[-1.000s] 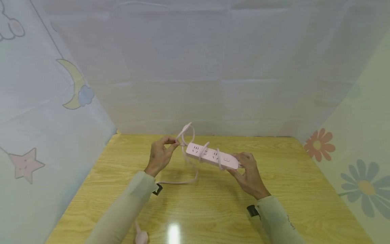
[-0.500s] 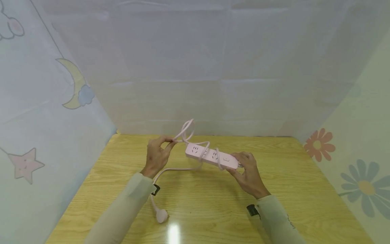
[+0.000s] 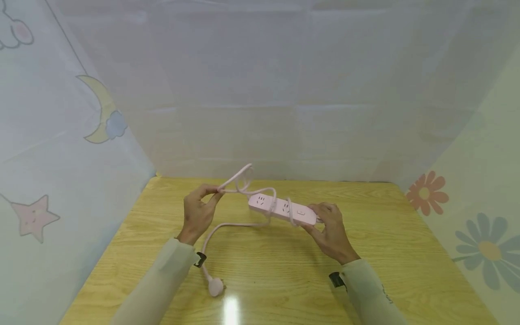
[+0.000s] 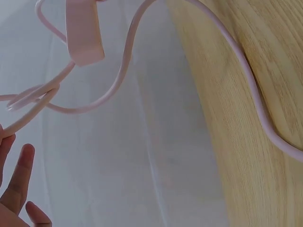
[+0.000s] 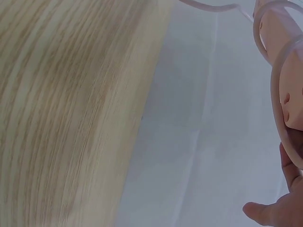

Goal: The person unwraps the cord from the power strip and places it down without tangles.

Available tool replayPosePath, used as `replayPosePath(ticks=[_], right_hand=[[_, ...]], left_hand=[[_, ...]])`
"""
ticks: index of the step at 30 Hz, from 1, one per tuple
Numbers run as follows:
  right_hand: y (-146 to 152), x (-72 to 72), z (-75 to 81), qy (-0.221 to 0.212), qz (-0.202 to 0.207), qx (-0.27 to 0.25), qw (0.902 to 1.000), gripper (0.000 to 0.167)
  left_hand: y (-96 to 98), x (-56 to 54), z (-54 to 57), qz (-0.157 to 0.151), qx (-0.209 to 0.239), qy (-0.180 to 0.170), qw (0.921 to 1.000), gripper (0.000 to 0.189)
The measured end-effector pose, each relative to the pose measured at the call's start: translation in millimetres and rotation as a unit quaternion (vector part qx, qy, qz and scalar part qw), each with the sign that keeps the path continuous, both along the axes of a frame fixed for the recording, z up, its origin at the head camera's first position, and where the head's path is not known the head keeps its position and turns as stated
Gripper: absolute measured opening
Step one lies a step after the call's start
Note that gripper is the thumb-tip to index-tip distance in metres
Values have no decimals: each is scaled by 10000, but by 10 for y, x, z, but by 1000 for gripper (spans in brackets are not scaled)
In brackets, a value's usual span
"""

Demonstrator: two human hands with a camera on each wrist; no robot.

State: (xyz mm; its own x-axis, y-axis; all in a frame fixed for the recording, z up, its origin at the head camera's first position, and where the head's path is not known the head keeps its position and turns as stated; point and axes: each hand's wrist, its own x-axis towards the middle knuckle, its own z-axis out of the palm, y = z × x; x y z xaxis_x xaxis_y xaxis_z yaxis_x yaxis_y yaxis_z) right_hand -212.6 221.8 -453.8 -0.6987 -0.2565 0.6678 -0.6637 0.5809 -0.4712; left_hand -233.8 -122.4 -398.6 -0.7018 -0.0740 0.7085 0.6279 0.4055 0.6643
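Note:
My right hand (image 3: 331,234) grips the right end of a pink power strip (image 3: 300,212), which is tilted with its sockets toward me. The strip's pink cord (image 3: 271,198) winds loosely round its body and makes a loop above its left end. Left of the strip, my left hand (image 3: 199,212) pinches the cord between thumb and fingers, drawing that loop out. From the strip the rest of the cord runs down to a round plug (image 3: 215,287) lying on the table. In the left wrist view, crossed cord strands (image 4: 42,94) hang near the strip's end (image 4: 85,38).
A wooden table (image 3: 260,262) lies beneath both hands. Behind it rises a pale sheet-covered wall (image 3: 260,113). Printed side walls stand at left and right. Each wrist bears a dark strap.
My left hand has moved left, stretching the loop away from the strip. The plug swung in from the lower left and now lies on the table. My right hand stays nearly still.

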Motion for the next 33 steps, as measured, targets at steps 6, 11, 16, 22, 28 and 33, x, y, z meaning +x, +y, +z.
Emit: replayPosePath(ticks=[6, 11, 16, 22, 28, 33], right_hand=[[-6, -14, -11, -2, -108, -13, 9999, 46], [-3, -19, -5, 92, -170, -6, 9998, 46], [-3, -19, -2, 103, -232, 43, 9997, 47], [2, -10, -1, 84, -289, 33, 9995, 46], [16, -14, 0, 123, -315, -5, 9994, 46], [24, -13, -4, 135, -355, -37, 9993, 47]], left_hand=[[-21, 142, 28, 9, 10, 3, 10000, 12], [-11, 373, 165, -92, 2, 36, 10000, 13], [-76, 393, 20, -230, 11, -19, 9997, 16], [-181, 331, -232, -351, -6, -113, 9993, 20], [-141, 518, -39, -588, 31, -149, 9982, 20], [-159, 586, -5, -790, 3, -255, 9965, 19]])
